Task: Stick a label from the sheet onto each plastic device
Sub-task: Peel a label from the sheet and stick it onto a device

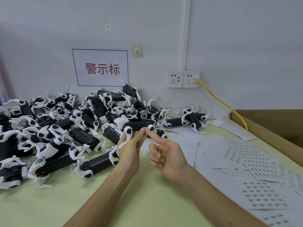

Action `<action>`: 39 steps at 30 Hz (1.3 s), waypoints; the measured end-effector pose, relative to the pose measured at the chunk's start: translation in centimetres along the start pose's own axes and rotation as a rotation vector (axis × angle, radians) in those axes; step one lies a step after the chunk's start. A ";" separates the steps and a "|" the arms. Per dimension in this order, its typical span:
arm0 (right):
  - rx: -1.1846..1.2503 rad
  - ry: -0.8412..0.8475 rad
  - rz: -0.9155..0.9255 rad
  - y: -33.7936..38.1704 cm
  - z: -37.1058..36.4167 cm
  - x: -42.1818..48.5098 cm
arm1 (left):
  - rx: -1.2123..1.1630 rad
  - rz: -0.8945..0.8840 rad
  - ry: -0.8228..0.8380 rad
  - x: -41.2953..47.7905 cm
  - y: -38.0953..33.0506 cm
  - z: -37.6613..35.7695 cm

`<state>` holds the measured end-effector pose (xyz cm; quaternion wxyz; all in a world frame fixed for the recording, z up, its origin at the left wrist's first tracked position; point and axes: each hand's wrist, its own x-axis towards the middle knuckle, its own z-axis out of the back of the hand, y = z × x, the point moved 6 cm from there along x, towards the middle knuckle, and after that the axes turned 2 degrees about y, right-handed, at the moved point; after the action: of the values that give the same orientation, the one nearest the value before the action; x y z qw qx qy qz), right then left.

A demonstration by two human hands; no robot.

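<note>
My left hand (129,149) holds up a black and white plastic device (136,124) shaped like a small robot dog, fingers gripping it from below. A small label (145,128) sits on the device's underside edge. My right hand (164,154) has its index finger stretched out, the tip touching the label, while the other fingers are curled in. Label sheets (255,161) printed with rows of small barcodes lie on the table to the right.
A large pile of the same devices (65,126) covers the left and back of the green table (139,202). A few more devices (191,120) lie near the wall sockets (182,79). A yellow cable (224,104) runs to a cardboard box (270,128) at right.
</note>
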<state>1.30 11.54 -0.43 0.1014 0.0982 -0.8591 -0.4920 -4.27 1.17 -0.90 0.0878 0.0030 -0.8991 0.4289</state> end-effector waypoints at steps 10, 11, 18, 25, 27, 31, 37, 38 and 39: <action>-0.002 0.020 0.011 0.2 -0.2 -0.2 | 0.054 -0.068 -0.071 0.4 0.2 0.9; -0.005 0.020 0.012 0.2 -0.3 -0.2 | 0.062 -0.075 -0.076 0.5 0.2 1.0; -0.017 0.021 -0.003 0.0 -0.2 -0.2 | 0.089 -0.115 -0.126 0.6 0.3 1.4; -0.017 0.027 -0.012 0.0 -0.3 -0.1 | 0.083 -0.124 -0.138 0.7 0.5 1.4; -0.020 0.030 -0.010 0.0 -0.2 -0.1 | 0.070 -0.126 -0.151 0.7 0.5 1.4; -0.022 0.027 -0.006 -0.2 -0.2 0.0 | 0.136 -0.093 -0.219 0.6 0.7 1.7; -0.019 0.043 0.006 -0.1 -0.3 0.0 | 0.188 -0.123 -0.277 0.3 0.1 1.5; -0.019 0.045 0.005 -0.1 -0.4 0.1 | 0.189 -0.131 -0.278 0.2 -0.1 1.4; -0.021 0.045 0.004 -0.1 -0.4 0.1 | 0.183 -0.133 -0.280 0.2 -0.1 1.4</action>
<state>1.33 11.12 -0.32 0.1225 0.1066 -0.8517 -0.4983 -4.63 0.02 -1.63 -0.0108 0.1301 -0.8576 0.4975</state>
